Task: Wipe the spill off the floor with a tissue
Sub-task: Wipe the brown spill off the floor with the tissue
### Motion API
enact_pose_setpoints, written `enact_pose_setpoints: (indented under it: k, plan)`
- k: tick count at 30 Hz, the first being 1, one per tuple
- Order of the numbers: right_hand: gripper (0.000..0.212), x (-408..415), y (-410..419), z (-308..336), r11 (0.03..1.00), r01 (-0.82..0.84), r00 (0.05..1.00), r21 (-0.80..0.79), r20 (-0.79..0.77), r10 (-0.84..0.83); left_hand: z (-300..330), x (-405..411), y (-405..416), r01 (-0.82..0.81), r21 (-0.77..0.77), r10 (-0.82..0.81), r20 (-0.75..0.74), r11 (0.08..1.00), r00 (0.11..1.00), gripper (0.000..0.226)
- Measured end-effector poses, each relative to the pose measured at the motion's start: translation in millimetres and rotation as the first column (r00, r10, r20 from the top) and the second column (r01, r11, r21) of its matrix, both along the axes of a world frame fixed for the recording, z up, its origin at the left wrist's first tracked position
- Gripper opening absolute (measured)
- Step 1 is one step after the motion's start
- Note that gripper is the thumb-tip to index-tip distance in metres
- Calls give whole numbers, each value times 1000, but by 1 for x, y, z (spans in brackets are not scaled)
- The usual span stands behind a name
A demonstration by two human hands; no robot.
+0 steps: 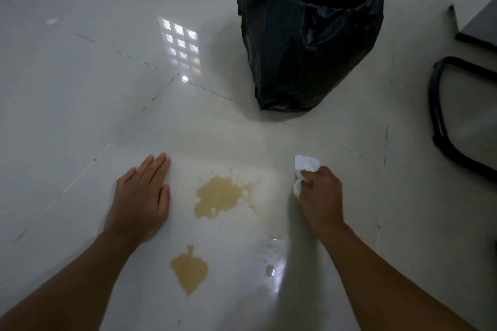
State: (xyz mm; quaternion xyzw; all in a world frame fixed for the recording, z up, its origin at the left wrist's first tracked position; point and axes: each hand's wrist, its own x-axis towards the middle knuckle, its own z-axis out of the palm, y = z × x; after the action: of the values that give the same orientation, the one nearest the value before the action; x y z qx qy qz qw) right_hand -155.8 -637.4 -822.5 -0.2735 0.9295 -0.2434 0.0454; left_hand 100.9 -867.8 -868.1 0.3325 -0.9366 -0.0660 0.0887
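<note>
A tan spill lies on the glossy white tiled floor (pixel 80 115) as two puddles: a larger splat (pixel 219 195) between my hands and a smaller puddle (pixel 189 271) nearer to me. My right hand (pixel 321 196) is closed around a crumpled white tissue (pixel 304 169), held just right of the larger puddle and apart from it. My left hand (pixel 141 196) rests flat on the floor with its fingers extended, left of the larger puddle, holding nothing.
A bin lined with a black bag (pixel 309 35) stands on the floor beyond the spill. Black tubular chair legs (pixel 441 126) and a dark furniture edge (pixel 478 27) sit at the right. A small wet spot (pixel 270 269) glistens near my right forearm.
</note>
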Motion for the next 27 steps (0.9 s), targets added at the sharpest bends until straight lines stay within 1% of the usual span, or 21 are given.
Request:
enact_pose_setpoints:
  k: [1,3,4,5,7,9,11,12,13,14,15,17,18,19,20,21,23,24,25,26,27]
  plan:
    - [19,25,-7,-5,993,-119,993,1,-5,119,-1,0,1,-2,2,2,-6,1000,1000,60]
    - [26,84,1,-12,920,-392,920,12,19,392,-2,1,2,-5,8,5,-12,1000,1000,59]
    - [28,107,13,-9,864,-502,865,37,49,500,-2,1,2,-5,10,5,-12,1000,1000,59]
    - [32,117,24,-4,834,-551,833,34,80,548,-1,2,1,-4,7,4,-14,1000,1000,59]
    - [42,97,38,0,868,-494,864,53,145,482,0,2,-1,-3,5,3,-21,1000,1000,59]
    - [39,60,46,2,928,-364,927,78,123,354,0,0,-1,1,7,0,-22,1000,1000,59]
    - [29,39,66,0,992,-119,991,41,67,116,-2,0,2,6,10,-6,-16,1000,1000,59]
    - [27,44,78,-2,996,-41,999,80,23,39,-2,-1,2,6,15,-6,-15,1000,1000,59]
    - [30,61,91,-6,989,-18,1000,149,9,17,-2,-1,1,2,17,-2,-11,1000,1000,59]
    - [36,85,101,-8,987,-35,999,158,28,31,-2,1,1,-1,16,1,-1,1000,1000,59]
    - [43,114,107,-8,991,-84,996,105,39,81,-2,3,0,-6,13,6,6,1000,1000,59]
    - [47,162,105,-14,954,-300,954,-21,14,301,0,5,0,-17,11,17,11,1000,1000,59]
    - [45,169,96,-15,915,-401,916,-45,13,402,0,5,0,-16,14,16,15,1000,1000,60]
    - [41,165,83,-11,892,-447,893,-64,25,449,1,4,1,-13,18,13,19,1000,1000,60]
    - [37,151,70,-8,903,-423,903,-72,50,427,1,3,2,-10,19,9,19,1000,1000,60]
    - [32,132,61,-6,938,-337,934,-78,97,344,1,1,1,-6,18,6,15,1000,1000,60]
    - [23,96,56,-4,994,-44,991,-103,118,56,0,-4,1,-1,24,1,5,1000,1000,60]
    - [20,89,59,-4,990,88,990,-107,123,-75,0,-4,2,-6,29,6,3,1000,1000,60]
    - [18,95,62,-6,987,140,986,-84,104,-131,-1,-3,4,-9,31,9,0,999,1000,59]
    - [15,111,65,-7,993,106,992,-50,80,-102,-2,-2,5,-5,33,5,0,999,1000,59]
    - [13,135,70,-9,1000,6,998,-22,67,-4,-2,0,7,-3,37,3,1,999,1000,59]
